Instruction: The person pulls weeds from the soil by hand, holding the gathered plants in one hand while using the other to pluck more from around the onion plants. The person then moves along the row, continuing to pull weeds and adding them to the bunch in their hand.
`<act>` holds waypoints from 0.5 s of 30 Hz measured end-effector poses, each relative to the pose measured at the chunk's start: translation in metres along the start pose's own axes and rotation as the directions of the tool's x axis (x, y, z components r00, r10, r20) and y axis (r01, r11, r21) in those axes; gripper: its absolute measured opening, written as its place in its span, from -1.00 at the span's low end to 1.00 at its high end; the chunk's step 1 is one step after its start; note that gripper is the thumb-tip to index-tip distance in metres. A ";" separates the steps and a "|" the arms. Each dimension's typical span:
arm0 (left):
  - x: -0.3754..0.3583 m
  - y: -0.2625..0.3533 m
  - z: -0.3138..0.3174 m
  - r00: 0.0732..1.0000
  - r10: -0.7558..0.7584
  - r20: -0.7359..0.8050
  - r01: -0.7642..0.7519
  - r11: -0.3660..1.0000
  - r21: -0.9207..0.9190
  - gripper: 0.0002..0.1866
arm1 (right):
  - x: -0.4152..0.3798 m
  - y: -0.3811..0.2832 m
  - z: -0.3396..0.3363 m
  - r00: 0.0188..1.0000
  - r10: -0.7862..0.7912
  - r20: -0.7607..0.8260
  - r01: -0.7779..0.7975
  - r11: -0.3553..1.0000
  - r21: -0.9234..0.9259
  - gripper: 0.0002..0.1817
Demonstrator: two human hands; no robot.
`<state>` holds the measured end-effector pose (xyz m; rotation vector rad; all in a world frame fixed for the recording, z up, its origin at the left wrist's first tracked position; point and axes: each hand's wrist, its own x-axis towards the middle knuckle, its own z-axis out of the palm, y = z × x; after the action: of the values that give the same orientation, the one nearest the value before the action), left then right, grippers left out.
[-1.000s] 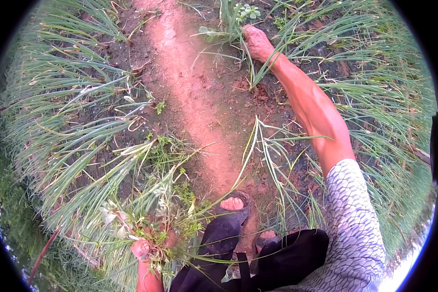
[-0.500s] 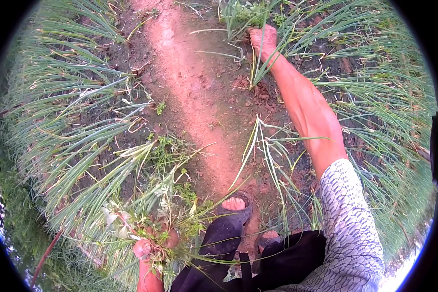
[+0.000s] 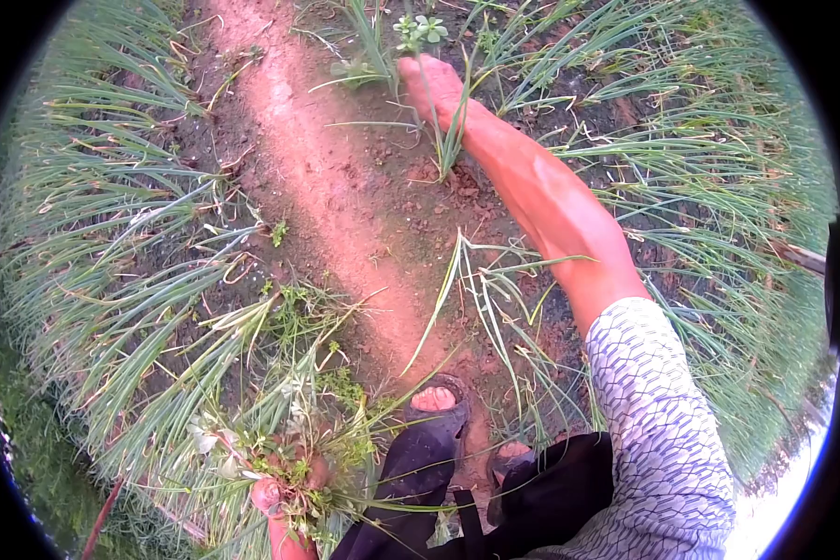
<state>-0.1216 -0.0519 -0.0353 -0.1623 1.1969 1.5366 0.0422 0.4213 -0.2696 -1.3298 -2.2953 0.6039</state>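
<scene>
My left hand [image 3: 275,493], low at the left, is closed around a bunch of pulled weeds [image 3: 294,462] with green leaves, pale roots and thin stems. The bunch hides most of its fingers. Far ahead, my right hand [image 3: 432,89] is stretched out low over the soil, its fingers curled shut. A leafy weed [image 3: 420,33] with small rounded leaves rises just beyond the knuckles and appears to be in its grip; the fingertips are hidden. Upright onion leaves [image 3: 369,42] stand beside this hand, and more thin leaves cross in front of the wrist.
A bare reddish furrow [image 3: 299,159] runs between rows of onion plants [image 3: 149,243] at left and more onion plants [image 3: 700,159] at right. My sandaled foot [image 3: 434,399] stands in the furrow. Drooping onion leaves [image 3: 485,289] hang near it.
My right hand has moved left, toward the furrow, and the leafy weed now shows above its knuckles. The view has shifted slightly. My left hand still holds its bunch.
</scene>
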 end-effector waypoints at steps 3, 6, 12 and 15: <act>0.005 0.001 0.006 0.998 -0.041 0.057 0.042 0.999 -0.018 -0.31 | -0.005 -0.012 -0.009 0.988 -0.154 -0.006 0.152 0.977 -0.152 -0.89; 0.008 0.003 0.007 0.995 -0.057 0.083 0.059 0.998 -0.020 -0.32 | -0.004 -0.006 0.005 0.983 -0.157 -0.091 0.138 0.972 -0.189 -0.87; 0.007 0.001 0.005 0.992 -0.053 0.116 0.056 0.998 -0.018 -0.33 | -0.006 -0.001 0.017 0.968 0.133 -0.214 -0.141 0.990 -0.022 -0.76; 0.004 0.001 0.003 0.991 -0.049 0.126 0.051 0.999 -0.013 -0.34 | -0.009 0.001 0.025 0.910 0.178 -0.375 -0.173 0.984 0.045 -0.85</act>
<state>-0.1220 -0.0469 -0.0359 -0.1036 1.0736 1.4902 0.0337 0.4098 -0.2917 -1.5099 -1.8732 0.3720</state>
